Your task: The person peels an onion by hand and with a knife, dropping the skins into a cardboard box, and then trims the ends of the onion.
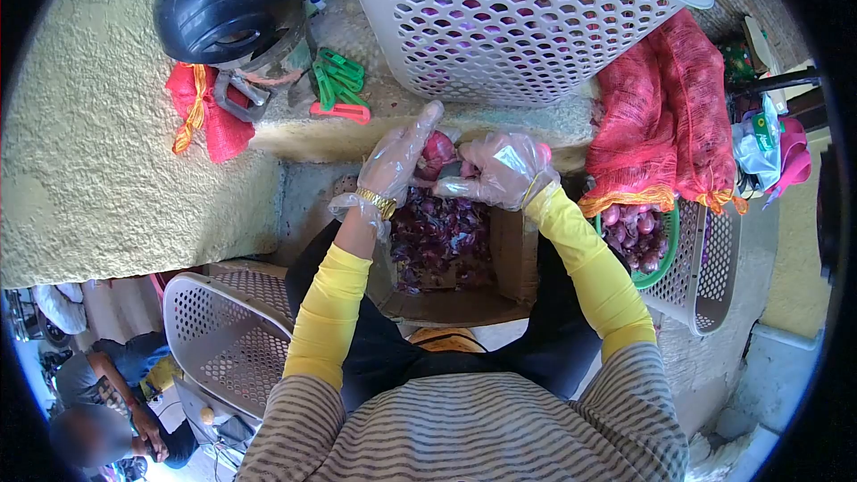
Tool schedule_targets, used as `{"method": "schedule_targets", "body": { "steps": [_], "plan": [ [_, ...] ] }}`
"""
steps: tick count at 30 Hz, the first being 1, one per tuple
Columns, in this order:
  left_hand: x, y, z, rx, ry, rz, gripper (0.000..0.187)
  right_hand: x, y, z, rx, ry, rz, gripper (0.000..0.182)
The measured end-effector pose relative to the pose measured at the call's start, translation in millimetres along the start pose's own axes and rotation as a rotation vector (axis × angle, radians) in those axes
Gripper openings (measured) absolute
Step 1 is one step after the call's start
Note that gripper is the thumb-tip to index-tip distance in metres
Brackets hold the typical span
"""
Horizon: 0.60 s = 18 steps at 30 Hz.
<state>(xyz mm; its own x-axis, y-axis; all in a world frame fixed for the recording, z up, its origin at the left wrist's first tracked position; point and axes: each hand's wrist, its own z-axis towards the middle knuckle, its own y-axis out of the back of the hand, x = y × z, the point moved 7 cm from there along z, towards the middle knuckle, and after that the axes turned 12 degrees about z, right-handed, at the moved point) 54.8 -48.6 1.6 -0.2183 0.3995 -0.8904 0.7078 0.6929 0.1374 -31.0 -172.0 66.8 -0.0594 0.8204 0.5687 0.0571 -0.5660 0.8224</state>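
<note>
My left hand (393, 163), in a clear plastic glove with a gold watch at the wrist, grips a red onion (436, 152) against its palm, thumb stretched up along it. Beside it, my right hand (505, 168), also gloved, is closed round a small knife with a pink handle end (544, 152). The short dark blade meets the onion's right side; its tip is hard to make out. Both hands are over a cardboard box (516, 263) between my knees. Dark purple onion skins (439, 241) lie inside the box.
A large grey perforated basket (536, 18) stands ahead on the ledge. Red mesh sacks (629, 125) and a green basket (671, 245) of onions are at right. A helmet (228, 4) and green clips (337, 76) sit at left. Another person (116, 384) sits lower left.
</note>
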Motion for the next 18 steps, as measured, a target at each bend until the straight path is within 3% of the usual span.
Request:
{"method": "schedule_targets", "body": {
  "steps": [6,18],
  "plan": [
    [-13.4,0.2,-9.9,-0.066,-0.061,0.044,0.072,-2.9,16.0,-3.7,-0.237,0.032,0.036,0.065],
    [-11.2,-8.1,-13.3,-0.005,0.017,-0.022,0.070,-4.8,18.3,-3.7,-0.208,-0.056,-0.047,0.069]
  ]
}}
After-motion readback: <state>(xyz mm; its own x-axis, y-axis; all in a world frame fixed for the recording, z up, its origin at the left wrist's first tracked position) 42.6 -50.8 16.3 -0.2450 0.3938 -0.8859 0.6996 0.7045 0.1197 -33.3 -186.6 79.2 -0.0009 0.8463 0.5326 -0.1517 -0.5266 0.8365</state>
